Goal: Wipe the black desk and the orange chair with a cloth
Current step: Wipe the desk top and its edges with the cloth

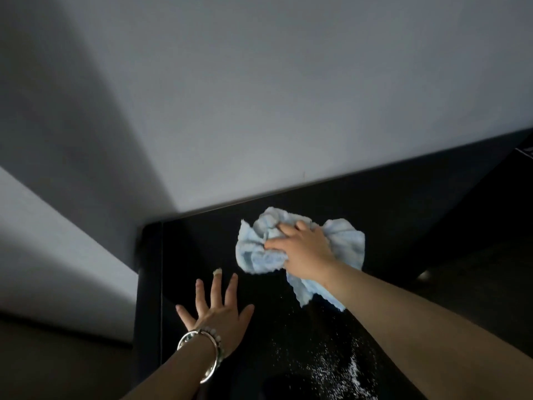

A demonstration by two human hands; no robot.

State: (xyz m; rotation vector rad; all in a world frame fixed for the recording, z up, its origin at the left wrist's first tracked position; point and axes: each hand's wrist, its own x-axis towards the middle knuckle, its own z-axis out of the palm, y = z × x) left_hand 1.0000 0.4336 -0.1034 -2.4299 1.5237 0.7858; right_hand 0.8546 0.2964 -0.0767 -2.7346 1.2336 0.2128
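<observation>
Black desk (pixel 389 215) against wall, right hand (pixel 305 252) clutching cloth (pixel 259 255), left hand (pixel 219 310) flat, splayed

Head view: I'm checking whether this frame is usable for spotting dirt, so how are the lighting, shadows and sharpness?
Head view: dim overall; broad diagonal shadows cross the grey wall; the black desk is nearly featureless, though white specks catch light near the bottom; the light blue cloth under the right hand and the flat left hand look slightly soft; wide-angle tilt slants the desk edge.
</observation>
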